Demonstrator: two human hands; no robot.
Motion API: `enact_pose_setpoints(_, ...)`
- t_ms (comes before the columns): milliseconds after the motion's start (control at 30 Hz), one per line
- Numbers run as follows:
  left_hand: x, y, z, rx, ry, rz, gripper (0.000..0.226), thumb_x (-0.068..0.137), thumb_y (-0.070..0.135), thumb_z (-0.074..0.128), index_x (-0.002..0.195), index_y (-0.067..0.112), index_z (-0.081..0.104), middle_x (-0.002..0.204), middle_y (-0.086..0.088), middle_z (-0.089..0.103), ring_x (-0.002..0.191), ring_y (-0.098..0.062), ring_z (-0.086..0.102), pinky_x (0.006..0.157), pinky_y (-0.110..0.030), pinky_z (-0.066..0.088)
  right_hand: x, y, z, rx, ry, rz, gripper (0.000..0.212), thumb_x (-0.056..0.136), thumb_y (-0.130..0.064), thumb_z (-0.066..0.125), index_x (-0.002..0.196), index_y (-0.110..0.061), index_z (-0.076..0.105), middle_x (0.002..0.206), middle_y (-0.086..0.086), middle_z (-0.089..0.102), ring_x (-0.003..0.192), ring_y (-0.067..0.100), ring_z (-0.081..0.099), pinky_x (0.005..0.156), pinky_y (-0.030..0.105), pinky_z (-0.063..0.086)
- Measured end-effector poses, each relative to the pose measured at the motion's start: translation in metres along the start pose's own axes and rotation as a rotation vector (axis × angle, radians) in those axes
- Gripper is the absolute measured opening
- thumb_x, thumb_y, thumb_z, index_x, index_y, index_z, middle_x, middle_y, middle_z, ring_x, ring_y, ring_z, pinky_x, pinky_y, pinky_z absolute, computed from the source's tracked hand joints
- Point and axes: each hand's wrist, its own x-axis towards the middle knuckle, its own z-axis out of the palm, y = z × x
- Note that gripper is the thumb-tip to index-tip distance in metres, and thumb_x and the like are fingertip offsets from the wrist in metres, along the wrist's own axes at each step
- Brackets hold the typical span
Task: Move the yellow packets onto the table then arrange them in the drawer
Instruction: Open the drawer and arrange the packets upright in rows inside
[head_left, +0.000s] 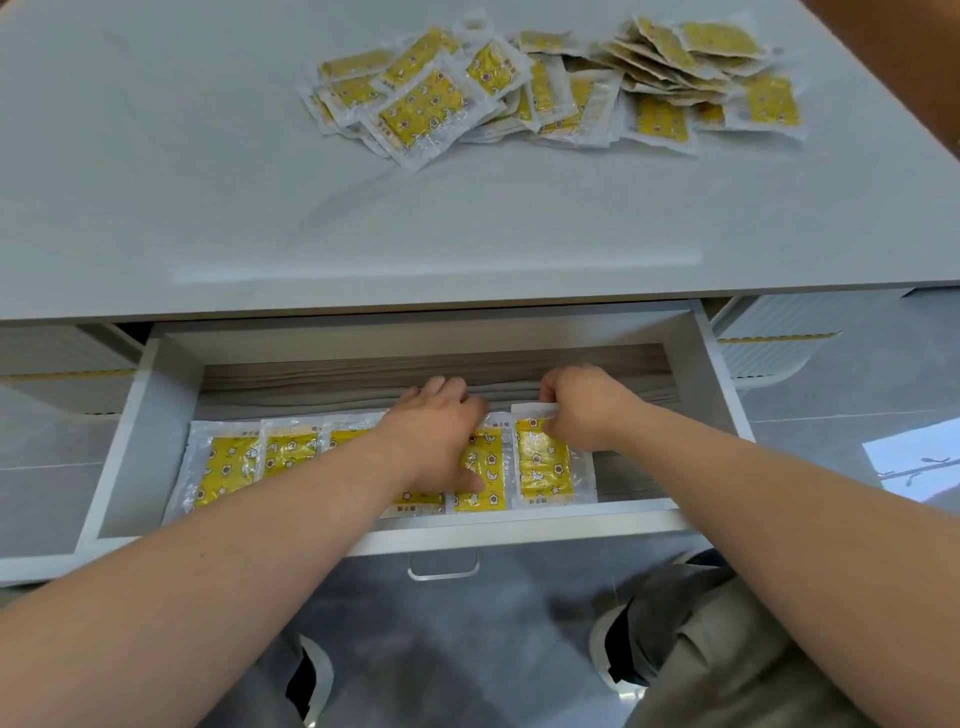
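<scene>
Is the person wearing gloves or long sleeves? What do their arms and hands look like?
No gloves and no sleeves in view. The left arm and right arm are bare right to the picture's edge. The left hand and right hand are bare too: no watch or bracelet at the wrists, no ring that I can see.

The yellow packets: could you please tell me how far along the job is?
Done: a row of packets lies in the drawer. In hand: the right hand pinches the end packet while the left hand presses its neighbour. Left: a pile on the table.
</scene>
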Motion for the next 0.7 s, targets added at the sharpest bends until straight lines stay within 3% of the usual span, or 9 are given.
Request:
enact_pose_setpoints(133,0.000,-0.001,0.001,-0.001,0.008,-0.004,0.085,0.077,0.066,0.071,0.144,0.025,0.040,0.136,-0.002,0.043,0.129,-0.023,0.037,0.108,-0.042,0.037,-0.005,0.000,0.005,-0.173,0.058,0.020,0.042,0.089,-0.029,0.068,0.128,-0.021,0.055,0.123,0.009,0.057,0.114,0.029,0.053,0.093,0.042,0.048)
enact_pose_setpoints(233,0.000,0.001,-0.004,-0.044,0.095,-0.012,0.073,0.082,0.064,0.067,0.140,0.026,0.044,0.132,0.000,0.046,0.126,-0.022,0.043,0.105,-0.042,0.042,-0.010,-0.008,-0.005,-0.214,0.071,0.031,0.050,0.087,-0.033,0.070,0.132,-0.021,0.050,0.121,0.009,0.056,0.114,0.030,0.054,0.093,0.043,0.049)
enact_pose_setpoints(367,-0.005,0.008,-0.026,-0.224,0.391,-0.006,0.032,0.093,0.049,0.061,0.114,0.024,0.057,0.107,0.006,0.055,0.090,-0.015,0.059,0.077,-0.036,0.056,-0.018,-0.030,-0.039,-0.194,0.044,-0.011,0.021,0.089,-0.014,0.060,0.110,-0.018,0.062,0.093,0.000,0.062,0.084,0.020,0.062,0.077,0.039,0.058)
enact_pose_setpoints(433,-0.009,0.013,-0.040,-0.325,0.542,0.020,0.015,0.095,0.035,0.060,0.099,0.022,0.057,0.092,0.007,0.055,0.077,-0.014,0.056,0.067,-0.037,0.055,-0.026,-0.041,-0.062,-0.136,0.031,-0.051,0.015,0.091,-0.009,0.056,0.100,-0.015,0.066,0.089,0.002,0.067,0.083,0.022,0.066,0.077,0.039,0.061)
enact_pose_setpoints(533,-0.016,0.015,-0.068,-0.392,0.794,0.059,0.008,0.093,0.026,0.063,0.090,0.019,0.059,0.077,0.010,0.053,0.067,-0.009,0.050,0.058,-0.032,0.049,-0.041,-0.043,-0.099,-0.008,0.049,-0.074,0.017,0.092,-0.006,0.053,0.090,-0.008,0.070,0.086,0.009,0.073,0.084,0.025,0.071,0.077,0.038,0.060)
enact_pose_setpoints(633,-0.009,0.000,-0.102,-0.362,0.924,-0.030,0.011,0.094,0.029,0.062,0.100,0.020,0.062,0.086,0.012,0.053,0.069,-0.005,0.048,0.062,-0.026,0.045,-0.053,-0.035,-0.130,0.212,0.050,-0.025,0.023,0.089,0.002,0.049,0.088,-0.001,0.072,0.082,0.012,0.077,0.083,0.026,0.076,0.076,0.038,0.060)
enact_pose_setpoints(700,0.007,-0.022,-0.120,-0.329,0.905,-0.126,0.026,0.096,0.034,0.058,0.117,0.019,0.059,0.105,0.007,0.056,0.088,-0.012,0.054,0.077,-0.031,0.048,-0.045,-0.028,-0.143,0.232,0.167,0.014,0.025,0.087,0.005,0.049,0.087,0.000,0.073,0.083,0.012,0.077,0.085,0.029,0.075,0.080,0.041,0.061)
